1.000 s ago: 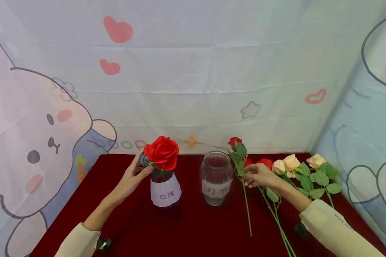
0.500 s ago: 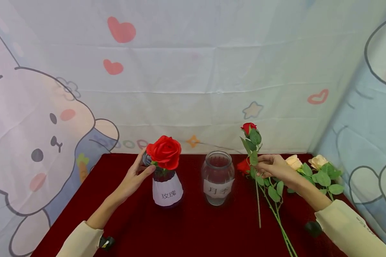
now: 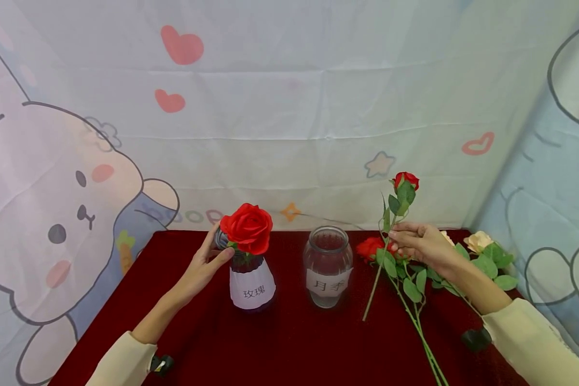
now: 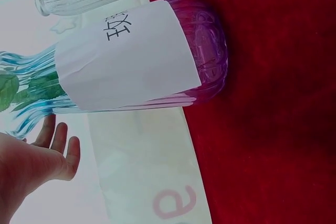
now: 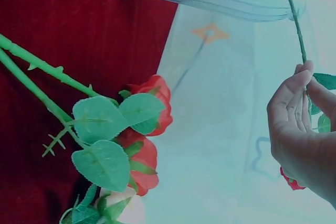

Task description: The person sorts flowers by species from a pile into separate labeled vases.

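At the left of the table stands a purple-based glass vase (image 4: 210, 51) with a white paper label (image 3: 252, 289) and a large red rose (image 3: 247, 229) in its mouth. My left hand (image 3: 203, 266) holds the vase's neck, thumb in front and fingers behind; part of the grip is hidden. My right hand (image 3: 427, 247) pinches the stem of a smaller red rose (image 3: 405, 182), raised off the table. That stem (image 5: 296, 24) slants down left toward the table, its lower end beside a clear glass jar (image 3: 328, 257) with a paper label.
Red roses (image 3: 370, 248) with long green stems (image 3: 422, 338) lie on the dark red cloth (image 3: 289, 348) at the right. Cream roses (image 3: 479, 242) lie farther right, partly behind my right arm. A printed curtain (image 3: 289, 107) hangs behind the table.
My right hand has moved right and lifted the smaller red rose, whose bloom now leans right with the stem end swung left. My left hand stays at the vase neck.
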`<state>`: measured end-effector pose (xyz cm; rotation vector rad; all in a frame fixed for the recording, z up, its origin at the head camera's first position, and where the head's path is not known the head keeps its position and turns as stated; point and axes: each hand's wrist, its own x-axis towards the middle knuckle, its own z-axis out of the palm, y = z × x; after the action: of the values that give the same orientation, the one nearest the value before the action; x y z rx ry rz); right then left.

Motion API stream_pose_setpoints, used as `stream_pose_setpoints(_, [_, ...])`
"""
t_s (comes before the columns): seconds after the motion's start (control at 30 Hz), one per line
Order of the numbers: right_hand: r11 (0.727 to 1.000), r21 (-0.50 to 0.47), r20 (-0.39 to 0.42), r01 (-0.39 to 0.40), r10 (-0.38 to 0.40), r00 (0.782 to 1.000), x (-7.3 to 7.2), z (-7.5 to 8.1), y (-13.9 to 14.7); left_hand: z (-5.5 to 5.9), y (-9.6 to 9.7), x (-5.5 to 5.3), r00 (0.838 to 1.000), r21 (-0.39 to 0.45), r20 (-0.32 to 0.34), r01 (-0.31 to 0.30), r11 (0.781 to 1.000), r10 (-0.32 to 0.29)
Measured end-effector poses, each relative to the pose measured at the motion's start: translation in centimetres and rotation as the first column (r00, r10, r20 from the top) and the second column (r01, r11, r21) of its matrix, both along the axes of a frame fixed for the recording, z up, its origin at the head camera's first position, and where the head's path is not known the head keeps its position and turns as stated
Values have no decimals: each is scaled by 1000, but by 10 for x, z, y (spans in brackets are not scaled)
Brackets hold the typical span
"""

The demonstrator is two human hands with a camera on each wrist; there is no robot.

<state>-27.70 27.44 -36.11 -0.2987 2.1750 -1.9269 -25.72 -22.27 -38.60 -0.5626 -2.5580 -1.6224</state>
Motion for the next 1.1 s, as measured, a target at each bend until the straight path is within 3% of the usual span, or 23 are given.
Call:
stream_pose_setpoints(0.17, [995, -102, 11, -15, 16, 1000, 3, 7, 2, -1, 0, -1, 1000, 0, -8, 10, 1000, -10])
stream_pose_setpoints(0.4, [961, -275, 20, -31, 38, 999, 5, 14, -3, -1, 1, 0, 1000, 2, -22, 11, 1000, -11])
stream_pose_setpoints(0.63, [900, -434, -52, -39, 18, 998, 5, 21, -9, -1, 0, -1, 1000, 4, -14, 12, 1000, -12])
stream_pose_setpoints(0.87, [867, -499, -59, 8, -43, 997, 5, 27, -13, -2, -1, -1, 1000, 10, -10, 16, 1000, -16])
stream_pose_setpoints(1.1, [812, -583, -69, -18, -27, 997, 2, 31, -16, -3, -2, -3, 1000, 9, -9, 9, 1000, -9])
